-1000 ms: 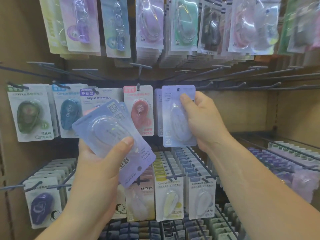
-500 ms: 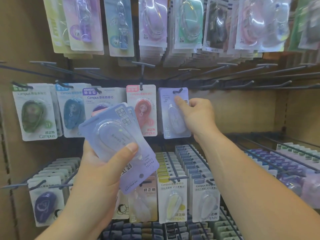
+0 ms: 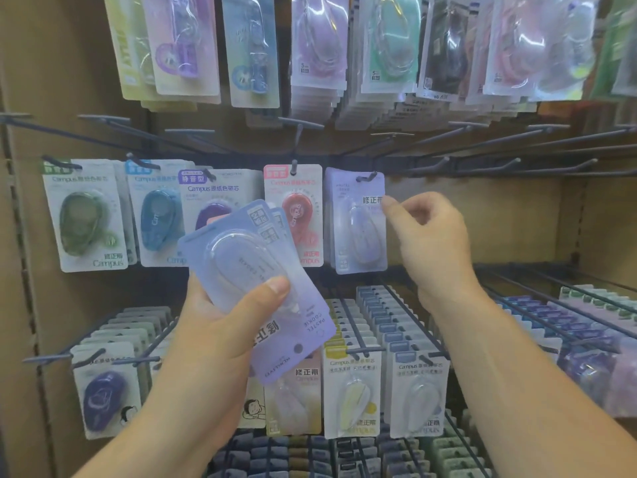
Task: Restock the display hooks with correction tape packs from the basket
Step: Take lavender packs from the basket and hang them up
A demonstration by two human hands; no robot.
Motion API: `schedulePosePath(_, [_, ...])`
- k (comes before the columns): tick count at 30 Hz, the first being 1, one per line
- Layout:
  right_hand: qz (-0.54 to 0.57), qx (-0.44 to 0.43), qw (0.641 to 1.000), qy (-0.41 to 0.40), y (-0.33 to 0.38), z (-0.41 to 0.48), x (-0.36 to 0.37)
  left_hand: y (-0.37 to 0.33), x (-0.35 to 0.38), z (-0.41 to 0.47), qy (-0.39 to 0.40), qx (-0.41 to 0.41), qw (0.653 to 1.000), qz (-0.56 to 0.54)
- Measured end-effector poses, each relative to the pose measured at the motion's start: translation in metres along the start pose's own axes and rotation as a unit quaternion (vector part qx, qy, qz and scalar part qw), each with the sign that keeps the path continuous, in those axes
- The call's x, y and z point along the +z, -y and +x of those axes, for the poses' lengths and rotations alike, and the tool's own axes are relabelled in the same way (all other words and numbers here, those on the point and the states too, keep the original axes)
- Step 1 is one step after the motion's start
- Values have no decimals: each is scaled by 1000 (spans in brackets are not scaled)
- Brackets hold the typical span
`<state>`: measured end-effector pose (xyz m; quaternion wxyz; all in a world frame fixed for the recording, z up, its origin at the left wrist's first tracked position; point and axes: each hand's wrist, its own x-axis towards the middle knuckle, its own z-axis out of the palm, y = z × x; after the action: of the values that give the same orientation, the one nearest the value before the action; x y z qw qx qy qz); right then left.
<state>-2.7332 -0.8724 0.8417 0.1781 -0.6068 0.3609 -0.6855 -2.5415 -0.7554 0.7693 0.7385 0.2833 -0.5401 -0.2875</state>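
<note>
Left hand (image 3: 213,339) gripping a tilted stack of lavender correction tape packs (image 3: 248,257), thumb clamping the clear domed blister, other fingers hiding behind, count unclear, right hand (image 3: 434,243) with fingers curling loosely, index tip touching the matching hung pack (image 3: 356,222) on a wire hook (image 3: 367,177).

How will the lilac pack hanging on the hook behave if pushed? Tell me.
The lilac pack hangs from one hook, so it likely swings freely. It is thin card with a clear blister: probably light and fairly stiff. The glossy plastic may be slightly slippery.
</note>
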Motion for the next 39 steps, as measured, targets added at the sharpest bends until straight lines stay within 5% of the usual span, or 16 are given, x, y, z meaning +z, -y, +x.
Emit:
schedulePosePath(4, [124, -31, 967, 220, 17, -60, -17, 0, 10, 0, -1, -8, 1000, -15])
schedulePosePath(7, [77, -39, 949, 302, 18, -88, -18, 0, 20, 1, -9, -16, 1000, -18])
schedulePosePath(17, [141, 21, 957, 252, 4, -92, -6, 8, 32, 5, -32, -23, 999, -34])
schedulePosePath(30, [350, 134, 910, 176, -2, -88, -6, 13, 29, 6, 23, 0, 1000, -11])
schedulePosePath(36, [417, 127, 900, 11, -1, -71, -25, 13, 26, 6, -9, -7, 1000, 12])
schedulePosePath(39, [393, 100, 914, -7, 1, -56, -40, 10, 23, 7, -46, -2, 999, 7])
